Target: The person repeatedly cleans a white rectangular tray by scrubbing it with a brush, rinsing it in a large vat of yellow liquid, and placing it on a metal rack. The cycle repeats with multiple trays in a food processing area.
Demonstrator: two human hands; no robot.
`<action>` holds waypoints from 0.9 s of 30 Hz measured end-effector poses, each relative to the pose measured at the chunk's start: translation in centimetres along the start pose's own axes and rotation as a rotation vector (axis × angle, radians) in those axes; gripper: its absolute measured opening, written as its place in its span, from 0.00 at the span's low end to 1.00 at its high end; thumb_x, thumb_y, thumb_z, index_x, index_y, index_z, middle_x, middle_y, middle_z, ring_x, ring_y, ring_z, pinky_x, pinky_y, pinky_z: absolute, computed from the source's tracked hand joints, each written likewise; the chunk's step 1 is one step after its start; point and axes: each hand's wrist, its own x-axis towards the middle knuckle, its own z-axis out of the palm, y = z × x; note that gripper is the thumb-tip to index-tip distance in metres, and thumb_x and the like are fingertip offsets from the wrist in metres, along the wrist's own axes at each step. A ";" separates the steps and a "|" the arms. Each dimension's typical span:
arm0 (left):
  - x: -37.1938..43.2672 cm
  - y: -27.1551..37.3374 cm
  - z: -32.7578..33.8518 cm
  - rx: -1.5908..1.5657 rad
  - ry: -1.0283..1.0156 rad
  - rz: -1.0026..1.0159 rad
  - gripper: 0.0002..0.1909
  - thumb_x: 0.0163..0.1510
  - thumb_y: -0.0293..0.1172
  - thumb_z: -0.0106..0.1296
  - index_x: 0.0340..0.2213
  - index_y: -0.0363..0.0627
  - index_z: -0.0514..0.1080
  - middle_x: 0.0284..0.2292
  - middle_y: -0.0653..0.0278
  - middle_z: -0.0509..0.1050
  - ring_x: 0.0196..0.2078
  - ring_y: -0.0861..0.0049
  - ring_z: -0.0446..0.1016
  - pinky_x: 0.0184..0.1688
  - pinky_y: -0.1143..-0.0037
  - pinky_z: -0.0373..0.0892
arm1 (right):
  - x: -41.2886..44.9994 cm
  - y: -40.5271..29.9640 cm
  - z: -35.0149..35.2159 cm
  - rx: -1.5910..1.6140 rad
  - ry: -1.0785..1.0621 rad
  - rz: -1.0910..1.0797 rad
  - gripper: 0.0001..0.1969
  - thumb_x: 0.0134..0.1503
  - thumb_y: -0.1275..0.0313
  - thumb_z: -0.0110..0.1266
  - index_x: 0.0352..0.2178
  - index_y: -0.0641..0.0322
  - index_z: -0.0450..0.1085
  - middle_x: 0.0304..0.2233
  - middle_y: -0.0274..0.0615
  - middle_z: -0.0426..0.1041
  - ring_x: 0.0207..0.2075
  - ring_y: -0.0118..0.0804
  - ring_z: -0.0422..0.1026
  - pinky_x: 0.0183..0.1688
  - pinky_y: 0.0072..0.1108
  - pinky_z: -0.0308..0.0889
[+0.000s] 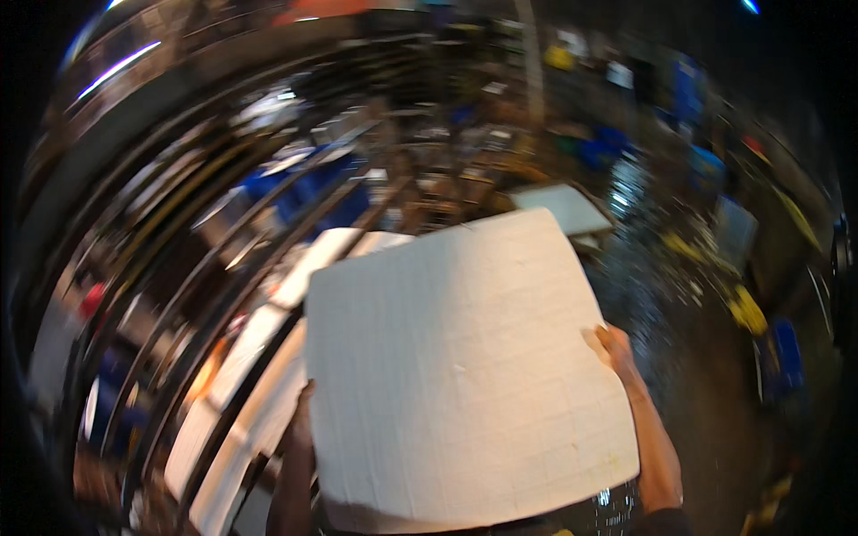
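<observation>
A large, roughly square off-white slab or sheet (462,375) with rounded corners fills the middle of the view, its surface faintly ribbed. My right hand (613,348) grips its right edge, thumb on top. At the left edge is my left hand (303,409), mostly dark and partly hidden by the slab; it holds that side. Which material the slab is made of cannot be told. Similar pale slabs (255,355) lie behind dark bars to the left.
Dark metal bars (221,248) of a rack or railing curve along the left. Blue drums (328,194) stand beyond them. Ahead is another pale sheet on a stack (566,208). Wet dark floor (637,295) stretches right, with blue containers (787,355) and yellow items (747,311). The view is blurred.
</observation>
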 end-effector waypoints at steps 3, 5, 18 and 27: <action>10.2 -1.1 5.5 0.103 -0.237 0.101 0.35 0.54 0.59 0.43 0.52 0.42 0.64 0.45 0.58 0.71 0.46 0.65 0.70 0.48 0.69 0.67 | 2.4 -1.0 -4.6 0.004 0.133 -0.007 0.20 0.59 0.61 0.51 0.46 0.68 0.67 0.38 0.37 0.72 0.38 0.25 0.70 0.40 0.17 0.65; 13.1 1.2 20.1 0.065 -0.206 0.001 0.32 0.57 0.58 0.38 0.49 0.42 0.66 0.43 0.59 0.72 0.44 0.69 0.71 0.45 0.69 0.69 | 3.5 -3.1 -9.3 0.139 0.314 0.013 0.13 0.59 0.64 0.51 0.37 0.63 0.72 0.31 0.33 0.72 0.32 0.24 0.71 0.34 0.16 0.67; 49.6 0.4 68.9 0.258 -1.127 0.049 0.39 0.57 0.58 0.39 0.54 0.31 0.60 0.48 0.51 0.70 0.49 0.59 0.72 0.52 0.63 0.67 | 15.7 -8.9 -43.0 0.042 0.947 0.066 0.15 0.57 0.62 0.52 0.37 0.64 0.73 0.31 0.36 0.74 0.30 0.24 0.72 0.30 0.14 0.65; 63.3 -1.0 108.7 0.495 -1.248 -0.057 0.46 0.53 0.63 0.41 0.56 0.28 0.58 0.54 0.48 0.65 0.55 0.62 0.66 0.56 0.62 0.63 | 30.8 -18.0 -68.0 0.026 1.145 0.046 0.17 0.57 0.59 0.50 0.32 0.66 0.73 0.26 0.35 0.74 0.25 0.22 0.71 0.26 0.14 0.63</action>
